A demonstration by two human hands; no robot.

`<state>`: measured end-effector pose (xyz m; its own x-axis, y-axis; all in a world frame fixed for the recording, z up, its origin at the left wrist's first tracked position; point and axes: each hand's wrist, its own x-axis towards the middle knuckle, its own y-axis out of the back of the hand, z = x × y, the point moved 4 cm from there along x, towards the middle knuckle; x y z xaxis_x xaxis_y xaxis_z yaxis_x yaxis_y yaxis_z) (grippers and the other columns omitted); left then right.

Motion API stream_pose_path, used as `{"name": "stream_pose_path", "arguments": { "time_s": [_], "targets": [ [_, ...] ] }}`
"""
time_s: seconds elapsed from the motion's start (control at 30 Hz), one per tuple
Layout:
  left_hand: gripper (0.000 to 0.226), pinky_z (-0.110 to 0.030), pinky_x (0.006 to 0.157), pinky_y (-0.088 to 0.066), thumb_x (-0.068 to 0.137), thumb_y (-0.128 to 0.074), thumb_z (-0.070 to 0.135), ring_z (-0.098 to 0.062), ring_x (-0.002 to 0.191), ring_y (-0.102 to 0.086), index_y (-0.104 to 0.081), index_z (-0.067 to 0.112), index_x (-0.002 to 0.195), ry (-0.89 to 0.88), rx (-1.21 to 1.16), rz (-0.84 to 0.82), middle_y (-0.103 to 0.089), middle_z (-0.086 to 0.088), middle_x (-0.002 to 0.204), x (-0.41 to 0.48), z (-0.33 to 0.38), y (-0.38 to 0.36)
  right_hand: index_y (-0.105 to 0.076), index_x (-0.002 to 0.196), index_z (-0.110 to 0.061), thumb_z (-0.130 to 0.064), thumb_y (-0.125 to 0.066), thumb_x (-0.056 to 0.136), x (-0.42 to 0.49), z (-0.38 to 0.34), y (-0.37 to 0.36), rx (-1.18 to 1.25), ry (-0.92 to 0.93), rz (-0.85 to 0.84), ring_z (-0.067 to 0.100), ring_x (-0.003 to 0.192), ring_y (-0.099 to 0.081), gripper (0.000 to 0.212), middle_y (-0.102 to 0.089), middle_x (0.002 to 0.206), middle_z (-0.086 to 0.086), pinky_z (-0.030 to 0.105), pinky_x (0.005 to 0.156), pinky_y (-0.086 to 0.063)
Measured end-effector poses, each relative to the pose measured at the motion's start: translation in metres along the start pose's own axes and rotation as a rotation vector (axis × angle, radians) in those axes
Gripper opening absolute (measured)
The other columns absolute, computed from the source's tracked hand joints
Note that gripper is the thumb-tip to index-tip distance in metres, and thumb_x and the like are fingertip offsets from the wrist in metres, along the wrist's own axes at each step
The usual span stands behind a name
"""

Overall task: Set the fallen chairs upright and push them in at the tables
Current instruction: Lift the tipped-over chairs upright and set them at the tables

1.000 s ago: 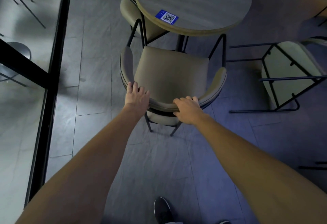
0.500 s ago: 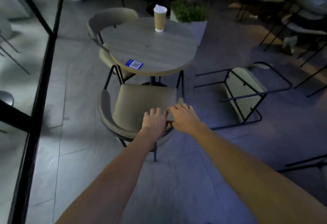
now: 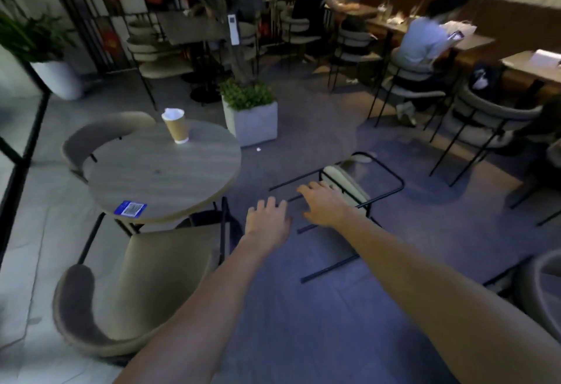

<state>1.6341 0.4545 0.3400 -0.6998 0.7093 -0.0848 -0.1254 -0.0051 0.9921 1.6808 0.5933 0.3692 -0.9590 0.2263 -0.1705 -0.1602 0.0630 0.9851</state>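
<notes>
Both hands reaching, fingers spread, holding nothing: left hand [image 3: 267, 219], right hand [image 3: 326, 204] hovering over fallen chair [image 3: 343, 183], lying on its side on the floor at 3 o'clock of the round surface [image 3: 161, 171]. Best gripping backrest and frame, tipping upright, then pushing in.

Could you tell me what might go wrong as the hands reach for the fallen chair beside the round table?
The fallen chair lies on its side with thin black legs pointing out; they could catch a foot or swing into the round table, tipping the paper cup. Both the left hand and right hand are open, gripping nothing yet.
</notes>
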Motion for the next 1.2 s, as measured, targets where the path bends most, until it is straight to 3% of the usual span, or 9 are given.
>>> {"name": "stream_pose_path", "arguments": {
  "time_s": [0.23, 0.6, 0.8, 1.03, 1.2],
  "targets": [
    [0.046, -0.048, 0.097, -0.043, 0.102, -0.036, 0.046, -0.035, 0.122, -0.049, -0.046, 0.019, 0.138, -0.051, 0.023, 0.035, -0.050, -0.011, 0.134, 0.128, 0.098, 0.019, -0.038, 0.142, -0.017, -0.038, -0.061, 0.091, 0.029, 0.149, 0.004, -0.016, -0.073, -0.007, 0.036, 0.128, -0.046, 0.060, -0.048, 0.139, 0.013, 0.050, 0.103, -0.036],
    [0.046, -0.046, 0.096, -0.041, 0.102, -0.037, 0.045, -0.034, 0.123, -0.048, -0.048, 0.018, 0.136, -0.181, 0.082, -0.110, -0.049, -0.012, 0.137, 0.366, 0.201, -0.022, -0.038, 0.143, -0.018, -0.032, -0.059, 0.092, 0.149, 0.355, -0.023, 0.004, -0.205, -0.160, 0.036, 0.131, -0.041, 0.057, -0.046, 0.143, 0.012, 0.050, 0.106, -0.035],
    [0.041, -0.046, 0.093, -0.042, 0.101, -0.039, 0.047, -0.035, 0.121, -0.050, -0.051, 0.017, 0.127, -0.253, 0.129, -0.130, -0.051, -0.013, 0.132, 0.482, 0.257, -0.025, -0.041, 0.140, -0.016, -0.025, -0.053, 0.092, 0.212, 0.459, -0.018, 0.031, -0.255, -0.148, 0.036, 0.127, -0.044, 0.051, -0.048, 0.140, 0.014, 0.050, 0.102, -0.037],
    [0.044, -0.047, 0.094, -0.041, 0.101, -0.038, 0.048, -0.034, 0.122, -0.050, -0.051, 0.018, 0.131, -0.175, 0.124, -0.178, -0.051, -0.012, 0.133, 0.613, 0.338, -0.049, -0.041, 0.139, -0.016, -0.022, -0.054, 0.091, 0.286, 0.602, -0.019, 0.028, -0.209, -0.137, 0.037, 0.125, -0.044, 0.050, -0.049, 0.138, 0.014, 0.049, 0.102, -0.037],
    [0.045, -0.045, 0.095, -0.040, 0.102, -0.035, 0.047, -0.034, 0.122, -0.050, -0.054, 0.019, 0.131, 0.029, 0.018, -0.196, -0.053, -0.011, 0.132, 0.701, 0.405, -0.075, -0.040, 0.140, -0.015, -0.021, -0.053, 0.091, 0.338, 0.704, -0.028, 0.000, -0.074, -0.162, 0.037, 0.126, -0.044, 0.051, -0.049, 0.138, 0.014, 0.049, 0.102, -0.037]
  ]
}}
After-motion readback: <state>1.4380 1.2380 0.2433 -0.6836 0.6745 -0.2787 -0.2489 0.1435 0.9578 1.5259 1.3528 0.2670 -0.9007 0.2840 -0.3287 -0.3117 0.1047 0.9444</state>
